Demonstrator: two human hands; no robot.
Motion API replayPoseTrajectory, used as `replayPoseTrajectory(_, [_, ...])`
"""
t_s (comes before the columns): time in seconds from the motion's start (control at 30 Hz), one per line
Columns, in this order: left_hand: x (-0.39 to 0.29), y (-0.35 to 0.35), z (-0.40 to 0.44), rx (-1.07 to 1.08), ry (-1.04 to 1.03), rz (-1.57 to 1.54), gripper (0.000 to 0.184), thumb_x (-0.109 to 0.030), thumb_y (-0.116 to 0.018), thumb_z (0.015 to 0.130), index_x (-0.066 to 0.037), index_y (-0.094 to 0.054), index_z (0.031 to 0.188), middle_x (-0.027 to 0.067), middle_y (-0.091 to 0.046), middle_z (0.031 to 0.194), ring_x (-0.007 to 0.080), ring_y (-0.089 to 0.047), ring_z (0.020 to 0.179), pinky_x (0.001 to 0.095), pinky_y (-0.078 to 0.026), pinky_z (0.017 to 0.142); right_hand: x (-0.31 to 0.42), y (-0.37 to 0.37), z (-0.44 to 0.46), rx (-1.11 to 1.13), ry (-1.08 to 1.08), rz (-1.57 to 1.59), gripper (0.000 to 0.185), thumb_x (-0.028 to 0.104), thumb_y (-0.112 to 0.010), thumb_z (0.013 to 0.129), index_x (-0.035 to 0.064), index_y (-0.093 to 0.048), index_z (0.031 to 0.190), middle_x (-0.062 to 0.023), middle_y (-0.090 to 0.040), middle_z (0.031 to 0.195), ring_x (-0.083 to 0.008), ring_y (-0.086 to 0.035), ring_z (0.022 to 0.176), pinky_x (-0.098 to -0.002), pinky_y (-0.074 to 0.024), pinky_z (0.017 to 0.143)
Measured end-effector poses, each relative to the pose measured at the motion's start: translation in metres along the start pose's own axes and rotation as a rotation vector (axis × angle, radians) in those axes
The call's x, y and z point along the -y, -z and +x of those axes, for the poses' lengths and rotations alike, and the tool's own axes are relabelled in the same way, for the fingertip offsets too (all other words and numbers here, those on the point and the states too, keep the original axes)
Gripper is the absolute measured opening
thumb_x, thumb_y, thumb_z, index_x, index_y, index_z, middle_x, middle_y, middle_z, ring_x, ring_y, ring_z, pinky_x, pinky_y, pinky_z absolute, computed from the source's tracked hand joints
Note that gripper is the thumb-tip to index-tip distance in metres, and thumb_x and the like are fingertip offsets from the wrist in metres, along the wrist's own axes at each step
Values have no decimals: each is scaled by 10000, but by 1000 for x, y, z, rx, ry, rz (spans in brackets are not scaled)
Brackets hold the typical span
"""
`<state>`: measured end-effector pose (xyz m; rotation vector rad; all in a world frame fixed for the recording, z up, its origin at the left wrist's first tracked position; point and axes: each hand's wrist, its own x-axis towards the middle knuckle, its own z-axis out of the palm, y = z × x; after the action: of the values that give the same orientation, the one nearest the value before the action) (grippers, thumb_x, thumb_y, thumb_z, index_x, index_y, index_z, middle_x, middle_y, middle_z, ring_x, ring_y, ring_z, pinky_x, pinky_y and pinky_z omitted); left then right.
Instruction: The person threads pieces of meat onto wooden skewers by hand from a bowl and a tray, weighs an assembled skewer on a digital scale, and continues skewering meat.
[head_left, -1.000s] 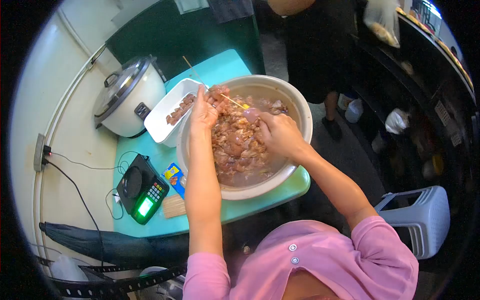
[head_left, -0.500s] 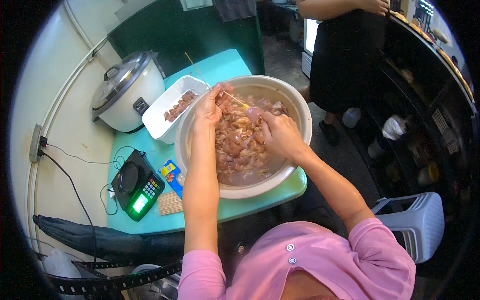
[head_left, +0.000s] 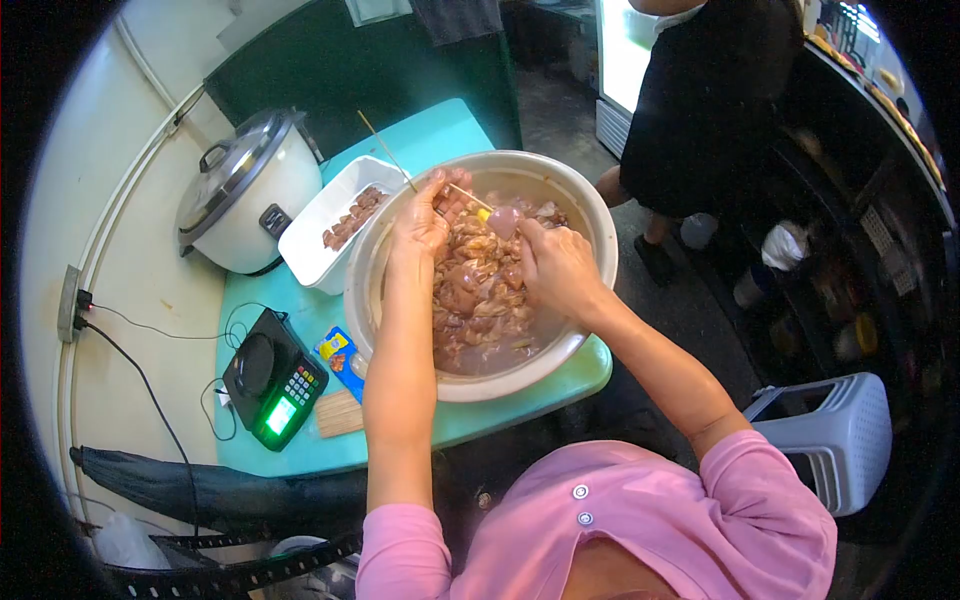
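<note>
Now, above the big round off-white basin [head_left: 602, 215], heaped with glistening raw meat [head_left: 475, 290] in cloudy liquid, the left hand [head_left: 425, 215] holds a thin pale wooden skewer [head_left: 378, 136] in curled fingers, and the right hand [head_left: 555, 258] pinches a smooth pink meat piece [head_left: 503, 222] at its lower end, against a small yellow piece [head_left: 484, 214]. The basin covers much of the right edge of the smooth turquoise table [head_left: 520, 402]. Just left, a white rectangular tub [head_left: 308, 250] carries small dark chunks [head_left: 352, 218]. Fingers hide the skewer's middle; the left forearm partly covers a flat bundle of sticks [head_left: 340, 413] by the near edge. Beyond, a dark-clothed person [head_left: 690, 120] is cut off at the top.
</note>
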<state>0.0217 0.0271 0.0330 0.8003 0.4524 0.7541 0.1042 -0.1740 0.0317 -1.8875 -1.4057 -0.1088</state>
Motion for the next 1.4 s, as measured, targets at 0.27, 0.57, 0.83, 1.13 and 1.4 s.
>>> replayPoseTrajectory(0.27, [19, -33, -16, 81, 55, 180, 160, -174, -611, 858, -45, -616, 952, 115, -653, 976, 228, -630, 936, 341, -530, 805, -8, -5, 5, -86, 27, 15, 150, 114, -471, 831, 0, -539, 903, -247, -595, 669, -416, -599, 631, -509, -473, 606])
replayPoseTrajectory(0.57, [31, -48, -22, 170, 66, 213, 167, -191, -603, 866, -42, -616, 942, 117, -646, 988, 231, -627, 932, 359, -524, 834, -16, -8, 10, -230, -8, 33, 137, 115, -478, 837, 14, -540, 904, -250, -588, 672, -412, -602, 646, -506, -476, 603])
replayPoseTrajectory(0.83, [15, -52, -34, 258, 88, 252, 209, -250, -591, 878, -73, -610, 988, 93, -644, 979, 195, -626, 902, 360, -531, 808, -16, -7, 15, -229, -25, 141, 153, 172, -483, 871, 37, -536, 921, -243, -587, 702, -434, -580, 683, -524, -446, 627])
replayPoseTrajectory(1.13, [18, -45, -28, 271, -10, 344, 215, -245, -593, 877, -71, -609, 1003, 94, -657, 990, 186, -642, 876, 353, -539, 769, -12, -4, 13, -169, -51, 250, 158, 127, -455, 884, 20, -543, 960, -262, -587, 842, -429, -562, 822, -501, -420, 715])
replayPoseTrajectory(1.4, [23, -55, -34, 237, 93, 307, 203, -213, -628, 853, -45, -615, 967, 94, -667, 926, 177, -646, 829, 313, -538, 739, -11, -2, 14, -216, -22, 377, 168, 103, -453, 865, 66, -550, 998, -262, -594, 812, -465, -555, 794, -542, -420, 697])
